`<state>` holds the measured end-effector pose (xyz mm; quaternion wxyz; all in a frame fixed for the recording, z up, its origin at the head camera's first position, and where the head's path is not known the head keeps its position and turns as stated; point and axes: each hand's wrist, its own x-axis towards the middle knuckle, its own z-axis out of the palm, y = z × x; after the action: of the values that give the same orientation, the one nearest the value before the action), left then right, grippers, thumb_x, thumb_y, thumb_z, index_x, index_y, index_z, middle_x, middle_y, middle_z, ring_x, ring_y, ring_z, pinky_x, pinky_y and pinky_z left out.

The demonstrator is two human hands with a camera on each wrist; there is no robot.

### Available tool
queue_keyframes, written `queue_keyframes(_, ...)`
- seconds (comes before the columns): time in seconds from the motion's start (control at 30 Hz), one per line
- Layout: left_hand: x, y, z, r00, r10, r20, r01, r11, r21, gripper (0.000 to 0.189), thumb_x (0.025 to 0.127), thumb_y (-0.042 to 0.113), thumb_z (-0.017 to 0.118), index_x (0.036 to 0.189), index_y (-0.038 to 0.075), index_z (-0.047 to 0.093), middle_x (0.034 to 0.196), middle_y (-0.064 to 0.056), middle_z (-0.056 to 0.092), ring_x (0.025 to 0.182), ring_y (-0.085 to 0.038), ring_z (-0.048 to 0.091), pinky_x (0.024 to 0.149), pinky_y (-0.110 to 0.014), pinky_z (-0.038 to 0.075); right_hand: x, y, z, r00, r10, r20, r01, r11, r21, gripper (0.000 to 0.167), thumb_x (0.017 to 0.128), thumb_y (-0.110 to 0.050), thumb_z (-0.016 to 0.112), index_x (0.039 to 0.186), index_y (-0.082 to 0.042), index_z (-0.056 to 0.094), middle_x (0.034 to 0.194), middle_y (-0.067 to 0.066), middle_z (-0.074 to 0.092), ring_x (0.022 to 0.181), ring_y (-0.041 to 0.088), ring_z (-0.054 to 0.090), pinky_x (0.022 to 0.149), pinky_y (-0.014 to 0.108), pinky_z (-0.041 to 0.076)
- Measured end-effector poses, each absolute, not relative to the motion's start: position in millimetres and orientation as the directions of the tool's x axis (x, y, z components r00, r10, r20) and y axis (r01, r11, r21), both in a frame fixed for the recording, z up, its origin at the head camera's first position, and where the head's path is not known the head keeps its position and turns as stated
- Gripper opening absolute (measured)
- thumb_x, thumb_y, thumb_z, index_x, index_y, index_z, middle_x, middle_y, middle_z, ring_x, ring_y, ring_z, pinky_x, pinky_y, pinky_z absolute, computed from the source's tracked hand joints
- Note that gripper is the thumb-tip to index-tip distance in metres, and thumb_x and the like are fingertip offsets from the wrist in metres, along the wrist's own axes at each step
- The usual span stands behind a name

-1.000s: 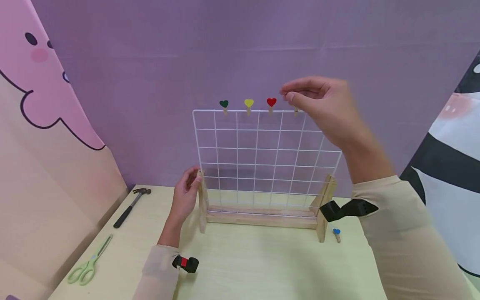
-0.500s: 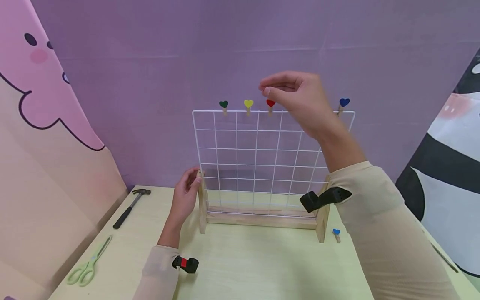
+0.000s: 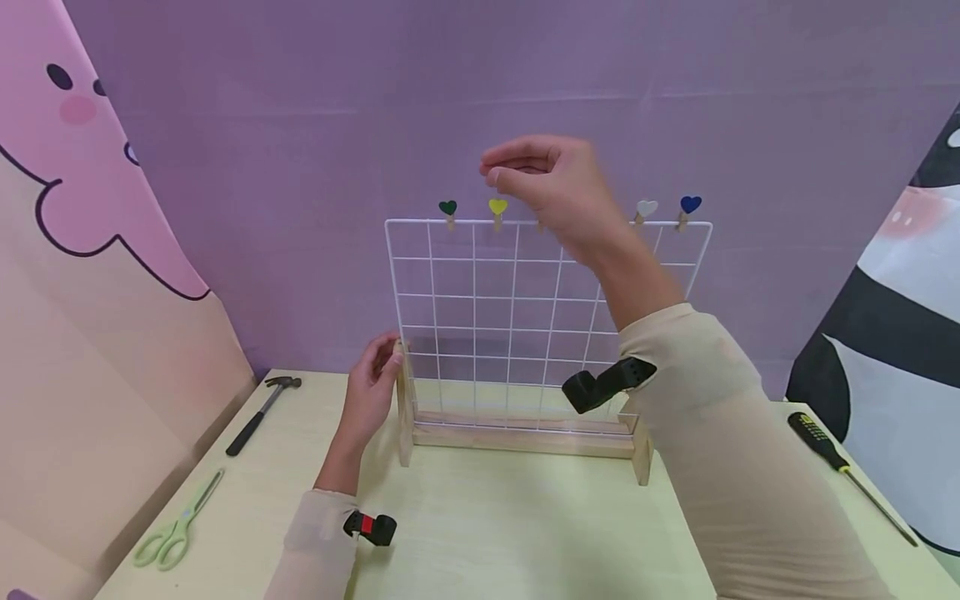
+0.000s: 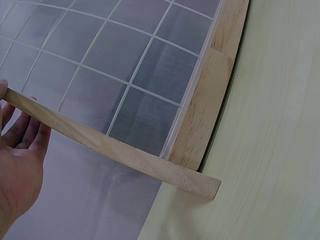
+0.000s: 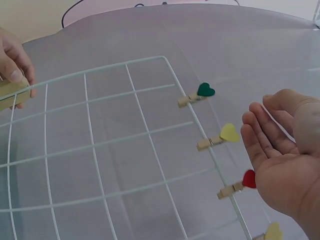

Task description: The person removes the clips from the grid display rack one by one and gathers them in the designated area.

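Observation:
A white wire grid [image 3: 495, 296] stands upright in a wooden stand [image 3: 525, 440]. My left hand [image 3: 371, 379] grips the top of the stand's left upright [image 4: 100, 142], thumb on one side and fingers on the other. Along the grid's top bar sit heart clothespins: green [image 3: 447, 208], yellow [image 3: 498, 207], white [image 3: 647, 208] and dark blue [image 3: 691, 204]. The right wrist view adds a red-heart clothespin [image 5: 231, 190] and a second yellow one [image 5: 273, 232] at the bottom edge. My right hand [image 3: 558, 179] hovers above the bar with bent fingers, holding nothing; it hides the red heart in the head view.
On the table's left lie a hammer [image 3: 262, 415] and green scissors [image 3: 180, 523]. A screwdriver [image 3: 821, 442] lies along the right edge, beyond my right sleeve [image 3: 720, 417]. A purple backdrop [image 3: 300, 208] hangs behind the stand.
My right hand has moved left along the top bar, past the red clothespin. White and dark blue clothespins and the screwdriver have come into view; my arm now covers the loose blue clothespin. Left hand unmoved.

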<state>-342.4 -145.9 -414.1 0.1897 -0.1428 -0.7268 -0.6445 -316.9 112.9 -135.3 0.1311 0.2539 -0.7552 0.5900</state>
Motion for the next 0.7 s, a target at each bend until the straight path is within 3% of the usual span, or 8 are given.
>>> queue_keyframes(0.1,-343,-146,-415,-0.886,-0.037,0.462,0.455,0.118,0.883,0.037,0.107,0.012,0.054,0.144,0.006,0.053,0.136,-0.019,0.063,0.117,-0.008,0.058,0.098,-0.010,0.047,-319,105,-136,-0.829,-0.242,0.504,-0.547,0.169,-0.820,0.024,0.096,-0.013,0.072,0.117,-0.003,0.074,0.114,0.004,0.075,0.110,0.017,0.069,0.105,0.028,0.052)
queue_keyframes(0.7,-344,-147,-415,-0.878,-0.033,0.478,0.473,0.102,0.875,0.037,0.107,0.011,0.055,0.143,0.002,0.053,0.137,-0.025,0.061,0.117,-0.007,0.058,0.098,-0.010,0.047,-334,81,-142,-0.849,-0.278,0.450,-0.522,0.305,-0.797,0.020,0.098,-0.016,0.071,0.116,-0.008,0.074,0.116,0.007,0.074,0.112,0.022,0.068,0.101,0.028,0.054)
